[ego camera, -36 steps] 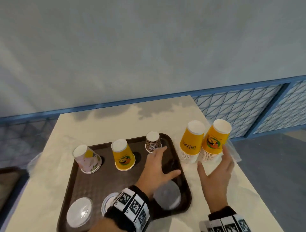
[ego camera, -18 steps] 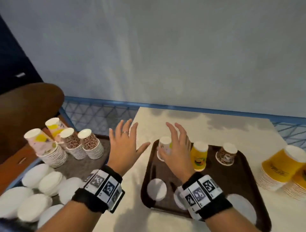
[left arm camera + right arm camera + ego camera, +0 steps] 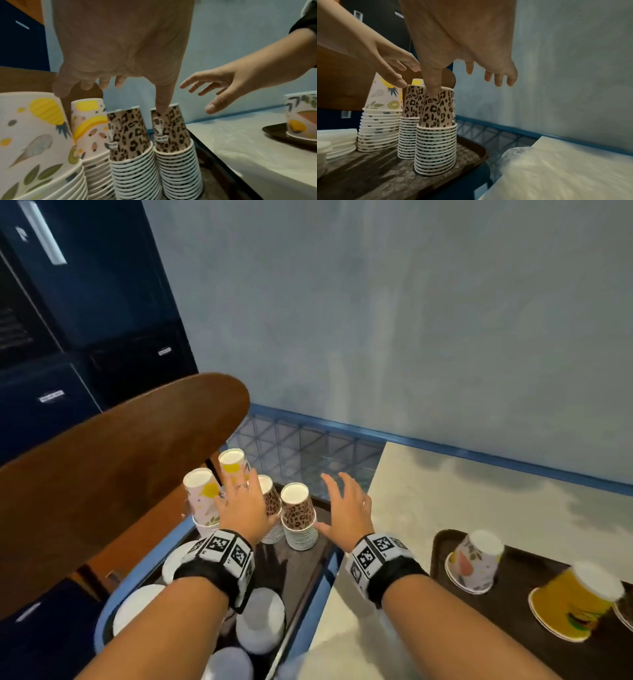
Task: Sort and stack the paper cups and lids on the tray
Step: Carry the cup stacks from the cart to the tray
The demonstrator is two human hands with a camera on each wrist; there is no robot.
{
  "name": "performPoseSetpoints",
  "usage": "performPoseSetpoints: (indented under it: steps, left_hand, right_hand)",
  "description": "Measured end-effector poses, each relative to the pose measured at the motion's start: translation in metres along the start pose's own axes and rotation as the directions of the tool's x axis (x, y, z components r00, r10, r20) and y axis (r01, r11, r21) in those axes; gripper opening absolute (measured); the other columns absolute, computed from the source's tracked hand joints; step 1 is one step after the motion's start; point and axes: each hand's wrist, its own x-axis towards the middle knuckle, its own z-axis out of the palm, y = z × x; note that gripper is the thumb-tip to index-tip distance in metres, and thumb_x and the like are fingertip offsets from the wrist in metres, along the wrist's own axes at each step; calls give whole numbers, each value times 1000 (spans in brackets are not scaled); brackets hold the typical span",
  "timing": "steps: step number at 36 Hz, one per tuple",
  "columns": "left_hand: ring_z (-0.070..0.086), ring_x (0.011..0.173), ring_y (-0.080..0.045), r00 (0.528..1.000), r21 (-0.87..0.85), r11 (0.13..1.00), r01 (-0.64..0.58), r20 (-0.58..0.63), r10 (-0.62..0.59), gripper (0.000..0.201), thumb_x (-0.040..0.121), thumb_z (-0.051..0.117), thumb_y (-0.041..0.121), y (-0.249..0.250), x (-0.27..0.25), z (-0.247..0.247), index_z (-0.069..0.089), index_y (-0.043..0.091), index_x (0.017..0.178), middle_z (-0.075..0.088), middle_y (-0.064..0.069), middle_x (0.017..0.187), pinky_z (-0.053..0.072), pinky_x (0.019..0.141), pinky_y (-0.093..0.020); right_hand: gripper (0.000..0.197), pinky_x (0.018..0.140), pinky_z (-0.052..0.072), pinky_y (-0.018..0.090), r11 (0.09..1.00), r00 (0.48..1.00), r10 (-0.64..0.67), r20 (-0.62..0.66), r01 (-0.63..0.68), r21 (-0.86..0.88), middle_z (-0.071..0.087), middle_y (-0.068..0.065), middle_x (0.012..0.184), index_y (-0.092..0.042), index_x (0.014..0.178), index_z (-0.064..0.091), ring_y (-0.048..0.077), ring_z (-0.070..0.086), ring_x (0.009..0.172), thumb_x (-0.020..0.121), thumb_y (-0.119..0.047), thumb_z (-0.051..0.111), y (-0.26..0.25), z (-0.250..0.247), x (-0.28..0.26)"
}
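Two leopard-print cup stacks [image 3: 298, 518] [image 3: 128, 135] stand upside down on a dark side tray [image 3: 301, 570], beside two fruit-print stacks [image 3: 202, 498]. My left hand [image 3: 245, 508] hovers over these stacks with fingers spread, partly hiding the left leopard stack; its thumb hangs by the right stack's top [image 3: 173, 135], and I cannot tell whether it touches. My right hand [image 3: 344, 505] is open just right of that stack [image 3: 436, 128], holding nothing. White lids [image 3: 260, 625] are piled at the tray's near end. On the table's brown tray [image 3: 436, 542] sit a fruit-print cup [image 3: 478, 563] and a tilted yellow cup [image 3: 575, 601].
The side tray lies on a blue-framed seat with a wooden chair back [image 3: 102, 467] close on the left. The pale table [image 3: 445, 498] begins right of the seat. A grey wall with a blue rail runs behind, and dark cabinets stand far left.
The view has swung left from the table tray to the side tray. Both hands have moved left with it, from over the table tray to the cup stacks, still holding nothing.
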Motion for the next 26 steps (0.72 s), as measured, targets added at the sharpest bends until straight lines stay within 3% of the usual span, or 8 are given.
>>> performPoseSetpoints:
  steps: [4, 7, 9, 11, 14, 21, 24, 26]
  left_hand:
    - [7, 147, -36, 999, -131, 990, -42, 26, 45, 110, 79, 67, 48, -16, 27, 17, -3, 1, 150, 7, -20, 158, 23, 118, -47]
    - [40, 133, -32, 997, -450, 893, -19, 57, 50, 97, 74, 77, 31, -23, 42, 27, 18, 2, 146, 40, -19, 144, 39, 106, -42]
    - [49, 124, -29, 999, -566, 824, -22, 20, 40, 82, 69, 81, 22, -27, 47, 34, 36, 5, 135, 52, -14, 132, 42, 101, -38]
    - [51, 121, -26, 1000, -638, 770, -11, 8, 20, 70, 67, 82, 15, -30, 48, 42, 44, 8, 125, 56, -11, 125, 39, 96, -32]
    - [50, 124, -25, 1000, -701, 713, 16, 27, 5, 73, 66, 83, 12, -34, 47, 53, 44, 8, 128, 56, -10, 128, 37, 98, -29]
    - [48, 126, -19, 991, -831, 546, 107, 136, 14, 94, 56, 88, 6, -41, 45, 82, 37, 12, 135, 54, -6, 132, 38, 104, -31]
    - [44, 121, -11, 981, -842, 517, 154, 194, 25, 105, 50, 89, 3, -41, 43, 90, 32, 12, 138, 51, 0, 127, 35, 100, -27]
    - [49, 122, -15, 971, -832, 519, 195, 237, 15, 114, 34, 90, 17, -42, 42, 97, 35, 13, 134, 55, -3, 127, 38, 102, -30]
  right_hand:
    - [95, 117, 18, 50, 999, 999, 9, 39, -10, 32, 7, 6, 157, -29, 148, 10, 28, 7, 146, 76, -42, 71, -14, 22, 21]
    - [98, 114, 25, 50, 995, 997, -2, 74, -5, 95, 13, 3, 156, -29, 147, 12, 26, 16, 144, 73, -41, 74, -22, 39, 32]
    - [97, 109, 33, 45, 981, 998, 1, 63, -13, 192, 23, -1, 152, -28, 146, 17, 22, 28, 139, 70, -36, 78, -25, 48, 37]
    - [95, 106, 36, 34, 923, 999, 29, 32, -39, 384, 38, -1, 145, -25, 143, 24, 18, 41, 132, 68, -25, 81, -25, 54, 41]
    - [89, 94, 36, 19, 836, 996, 78, 35, -84, 543, 53, 0, 130, -21, 137, 31, 13, 50, 117, 65, -14, 83, -22, 59, 45]
    - [88, 103, 42, 35, 819, 972, 163, 170, -230, 526, 55, 5, 131, -15, 129, 39, 22, 51, 124, 56, -22, 88, -10, 79, 47]
    - [89, 100, 39, 28, 813, 966, 174, 190, -250, 526, 54, 5, 132, -15, 130, 39, 21, 50, 124, 56, -19, 88, -7, 82, 43]
    - [84, 94, 37, 21, 815, 966, 171, 194, -249, 524, 54, 6, 129, -12, 127, 40, 20, 51, 122, 58, -18, 86, -6, 81, 40]
